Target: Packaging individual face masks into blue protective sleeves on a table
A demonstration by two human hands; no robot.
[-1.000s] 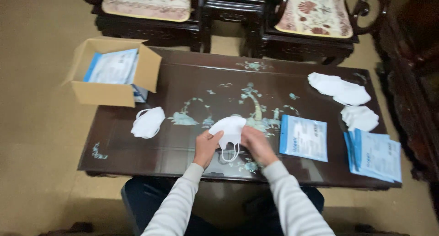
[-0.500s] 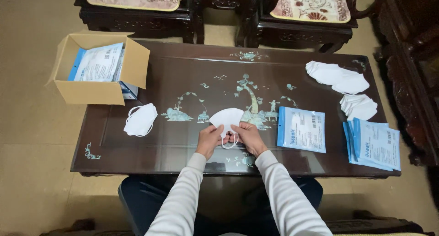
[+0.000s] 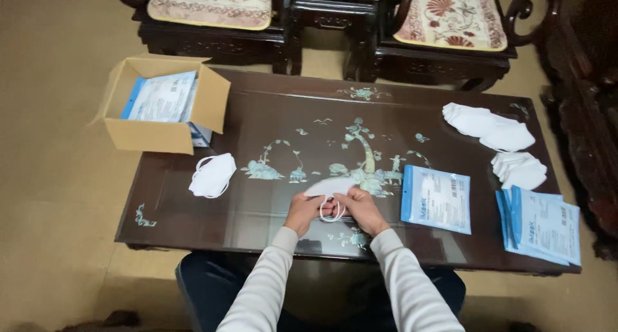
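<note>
Mask [image 3: 329, 188], white, soft, folded flat, sits over the table [image 3: 257, 113] near its front edge, pinched between both hands: left hand [image 3: 301, 213] and right hand [image 3: 358, 210] clamped on its ear loops. Tabletop dark, glossy, inlaid.

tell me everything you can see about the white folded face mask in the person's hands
The white folded face mask looks like soft fabric, folded flat into a curved, pointed shape. It is held low over the dark inlaid coffee table, near its front edge. The left hand and right hand grip its lower edge from either side, and the thin white ear loops hang bunched between the fingers. Its upper part sticks out past the hands.
</note>
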